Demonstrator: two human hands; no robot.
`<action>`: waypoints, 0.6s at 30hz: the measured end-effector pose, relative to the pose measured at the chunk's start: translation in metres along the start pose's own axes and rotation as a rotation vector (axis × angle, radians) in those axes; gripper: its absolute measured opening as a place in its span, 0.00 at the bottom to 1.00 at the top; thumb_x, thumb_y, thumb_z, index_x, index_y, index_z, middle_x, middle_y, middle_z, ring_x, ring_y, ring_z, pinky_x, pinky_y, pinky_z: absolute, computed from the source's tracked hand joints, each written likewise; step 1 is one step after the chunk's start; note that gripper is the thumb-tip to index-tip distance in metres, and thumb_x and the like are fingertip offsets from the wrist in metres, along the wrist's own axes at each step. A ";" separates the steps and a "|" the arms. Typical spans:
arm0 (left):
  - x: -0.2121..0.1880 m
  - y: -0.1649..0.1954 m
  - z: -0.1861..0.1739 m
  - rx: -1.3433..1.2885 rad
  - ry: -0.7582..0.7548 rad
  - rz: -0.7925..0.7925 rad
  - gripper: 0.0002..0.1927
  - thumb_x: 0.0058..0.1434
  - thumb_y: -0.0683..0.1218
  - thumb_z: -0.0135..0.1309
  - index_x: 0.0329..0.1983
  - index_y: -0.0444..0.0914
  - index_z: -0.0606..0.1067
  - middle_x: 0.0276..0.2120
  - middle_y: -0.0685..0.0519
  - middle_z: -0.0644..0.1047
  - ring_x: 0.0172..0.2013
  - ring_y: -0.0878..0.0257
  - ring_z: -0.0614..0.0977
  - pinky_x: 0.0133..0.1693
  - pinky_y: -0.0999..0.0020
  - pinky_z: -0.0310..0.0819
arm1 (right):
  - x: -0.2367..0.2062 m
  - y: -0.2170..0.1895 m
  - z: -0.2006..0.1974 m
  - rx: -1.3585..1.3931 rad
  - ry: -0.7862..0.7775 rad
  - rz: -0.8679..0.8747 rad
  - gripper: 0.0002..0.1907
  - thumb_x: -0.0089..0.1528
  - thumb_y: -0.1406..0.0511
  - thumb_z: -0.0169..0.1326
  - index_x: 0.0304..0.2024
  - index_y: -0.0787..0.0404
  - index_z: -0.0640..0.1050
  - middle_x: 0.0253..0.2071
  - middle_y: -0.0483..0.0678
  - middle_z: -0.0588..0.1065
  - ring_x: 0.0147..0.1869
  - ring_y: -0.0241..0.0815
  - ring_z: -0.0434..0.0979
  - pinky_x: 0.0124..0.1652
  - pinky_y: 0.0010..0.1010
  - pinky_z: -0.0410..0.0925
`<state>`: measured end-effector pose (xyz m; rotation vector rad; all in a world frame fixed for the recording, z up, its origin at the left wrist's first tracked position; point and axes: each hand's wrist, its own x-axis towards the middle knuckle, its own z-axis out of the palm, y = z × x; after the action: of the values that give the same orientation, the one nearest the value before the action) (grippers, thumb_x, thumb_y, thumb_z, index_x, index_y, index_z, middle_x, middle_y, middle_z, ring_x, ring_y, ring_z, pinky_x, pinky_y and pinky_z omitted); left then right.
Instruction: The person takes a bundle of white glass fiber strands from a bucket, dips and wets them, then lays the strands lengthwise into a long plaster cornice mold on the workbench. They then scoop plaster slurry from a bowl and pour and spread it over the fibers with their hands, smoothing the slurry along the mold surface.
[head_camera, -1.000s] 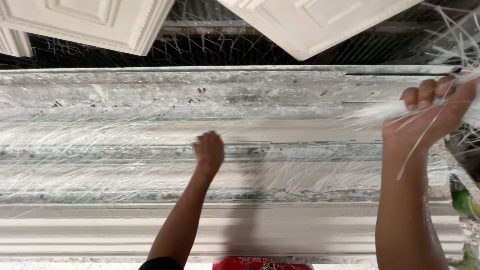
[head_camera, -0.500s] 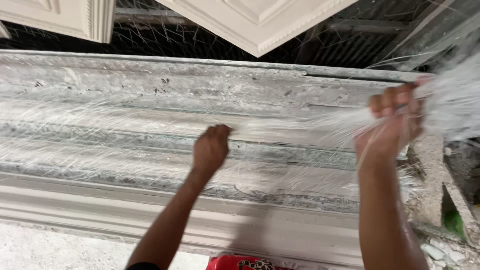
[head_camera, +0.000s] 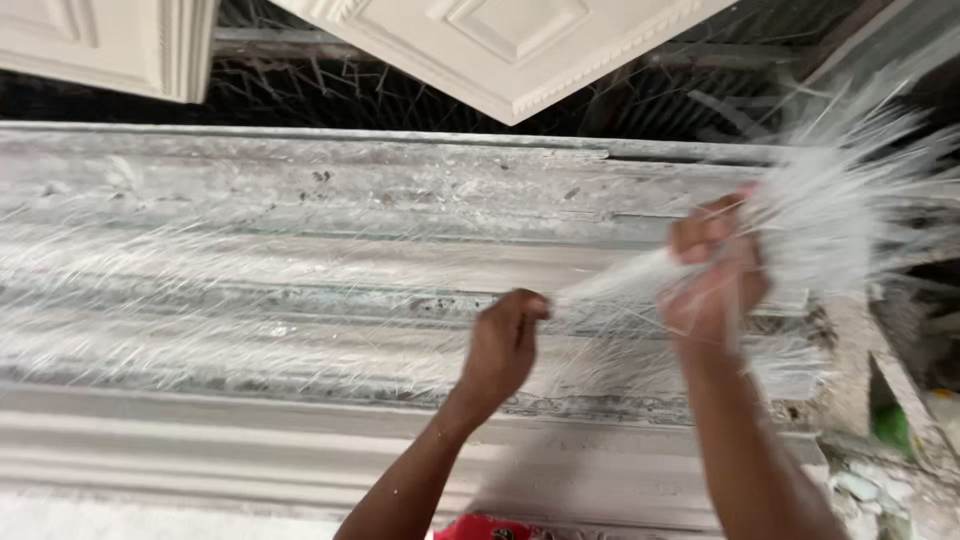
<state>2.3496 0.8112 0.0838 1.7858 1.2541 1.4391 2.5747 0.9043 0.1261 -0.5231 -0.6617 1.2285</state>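
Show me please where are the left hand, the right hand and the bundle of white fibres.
left hand (head_camera: 505, 345), head view, on the knuckles.
right hand (head_camera: 712, 270), head view, on the fist.
bundle of white fibres (head_camera: 835, 215), head view, on the spread end.

White moulded panels (head_camera: 520, 45) overhead, dark wire mesh (head_camera: 300, 85), rubble (head_camera: 870, 490) at right

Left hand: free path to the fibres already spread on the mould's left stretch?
Probably yes. The left hand pinches the fibre bundle above the mould; the spread fibres lie open beside it, nothing between.

White glass-fibre bundle (head_camera: 800, 235) stretched taut, fanning rightward.
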 end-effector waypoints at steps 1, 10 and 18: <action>0.004 -0.010 -0.007 0.152 -0.016 -0.033 0.22 0.81 0.50 0.36 0.37 0.34 0.75 0.31 0.46 0.79 0.27 0.61 0.80 0.24 0.72 0.76 | 0.019 -0.017 -0.012 0.069 -0.013 -0.073 0.06 0.72 0.69 0.51 0.52 0.59 0.75 0.29 0.40 0.70 0.24 0.29 0.61 0.24 0.22 0.57; 0.030 -0.017 -0.007 1.036 -0.127 -0.199 0.28 0.68 0.55 0.40 0.60 0.29 0.67 0.55 0.35 0.74 0.56 0.39 0.77 0.50 0.39 0.75 | 0.021 -0.099 -0.022 -0.389 0.283 -0.252 0.28 0.78 0.49 0.32 0.62 0.61 0.73 0.28 0.39 0.63 0.29 0.33 0.57 0.31 0.26 0.63; 0.005 0.043 0.052 0.045 -0.214 -0.259 0.17 0.77 0.48 0.39 0.39 0.35 0.76 0.31 0.45 0.82 0.26 0.61 0.80 0.24 0.68 0.73 | -0.022 -0.051 0.013 -0.236 0.048 -0.007 0.10 0.72 0.69 0.46 0.55 0.57 0.72 0.30 0.38 0.65 0.28 0.30 0.58 0.27 0.21 0.58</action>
<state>2.4135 0.8048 0.1066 1.6830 1.3550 1.0568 2.5954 0.8701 0.1665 -0.7440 -0.7715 1.1342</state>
